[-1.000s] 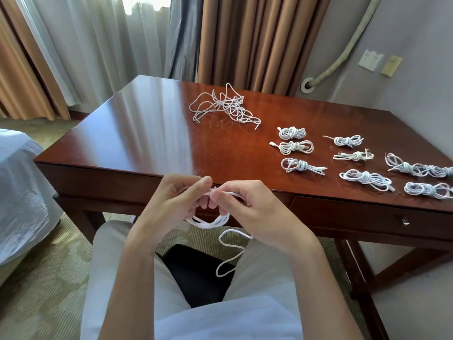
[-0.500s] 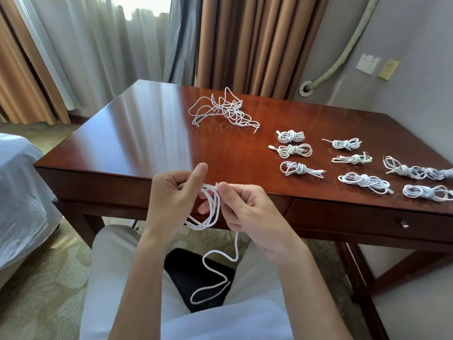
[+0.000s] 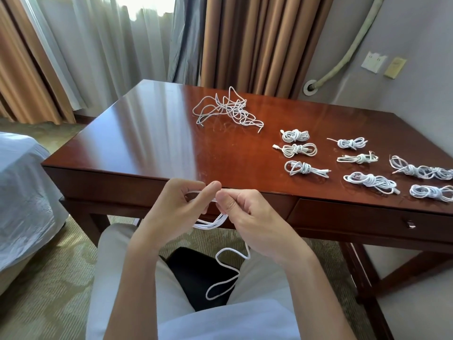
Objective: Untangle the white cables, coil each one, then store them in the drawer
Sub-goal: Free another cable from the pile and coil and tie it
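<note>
White cable (image 3: 221,273) is held in front of the table (image 3: 147,133) edge, above the lap: the left hand (image 3: 175,212) has its fingers curled round a small coil of it, and the right hand (image 3: 252,222) pinches the strand beside the left thumb, the loose end trailing down in a loop. On the table lie a tangle (image 3: 228,110) at the back and eight knotted coils (image 3: 296,149) to the right, above the closed drawer (image 3: 367,219).

bare forearms, white shirt (image 3: 220,322), light trousers (image 3: 117,261).
</note>
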`<state>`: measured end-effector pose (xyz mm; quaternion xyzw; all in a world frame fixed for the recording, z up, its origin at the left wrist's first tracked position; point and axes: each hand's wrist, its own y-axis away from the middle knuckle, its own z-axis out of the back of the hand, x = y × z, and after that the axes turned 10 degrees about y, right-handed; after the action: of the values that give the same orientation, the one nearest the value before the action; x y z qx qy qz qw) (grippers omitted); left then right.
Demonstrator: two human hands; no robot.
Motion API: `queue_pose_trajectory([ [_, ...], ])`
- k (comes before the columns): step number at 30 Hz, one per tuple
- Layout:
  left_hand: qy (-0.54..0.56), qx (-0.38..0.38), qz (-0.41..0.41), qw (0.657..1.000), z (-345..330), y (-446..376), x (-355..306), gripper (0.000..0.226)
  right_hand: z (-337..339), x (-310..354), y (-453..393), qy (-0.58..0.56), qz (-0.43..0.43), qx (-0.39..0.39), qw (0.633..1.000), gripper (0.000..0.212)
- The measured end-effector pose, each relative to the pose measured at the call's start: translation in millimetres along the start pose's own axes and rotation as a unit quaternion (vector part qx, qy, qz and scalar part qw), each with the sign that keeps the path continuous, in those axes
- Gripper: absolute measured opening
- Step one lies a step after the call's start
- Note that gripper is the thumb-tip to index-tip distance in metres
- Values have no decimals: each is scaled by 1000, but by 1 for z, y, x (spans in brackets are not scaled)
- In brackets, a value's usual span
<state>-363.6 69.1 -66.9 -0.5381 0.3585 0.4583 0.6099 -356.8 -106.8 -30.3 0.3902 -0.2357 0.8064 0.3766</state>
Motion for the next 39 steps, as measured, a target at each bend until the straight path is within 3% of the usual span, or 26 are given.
queue_pose_trajectory([
  [4,103,70,45,991,2,3,-4,51,0,-8,-3,21,13,-41,999,39],
  [9,109,32,-11,993,-5,0,-6,36,-3,-11,-3,-8,27,-89,996,41],
  [16,104,-18,-24,994,-3,-2,-3,15,-13,-12,-8,-12,39,-116,992,22],
  [17,112,-12,-30,993,-3,-1,-4,12,-13,-14,-9,-5,33,-122,992,32],
  [19,135,6,-40,990,-6,1,-9,14,-12,-16,-9,6,15,-128,992,49],
  [22,194,17,-43,980,-8,4,-13,15,-14,-12,-8,-5,19,-133,991,55],
  [26,196,-1,-47,979,-4,3,-9,15,-16,-10,-9,-28,35,-164,986,33],
  [34,172,-56,-60,982,-3,0,-3,8,-17,-8,-6,22,35,-219,975,30],
  [39,224,-85,-55,969,-4,1,-7,6,-17,-12,-7,-75,11,-195,978,31],
])
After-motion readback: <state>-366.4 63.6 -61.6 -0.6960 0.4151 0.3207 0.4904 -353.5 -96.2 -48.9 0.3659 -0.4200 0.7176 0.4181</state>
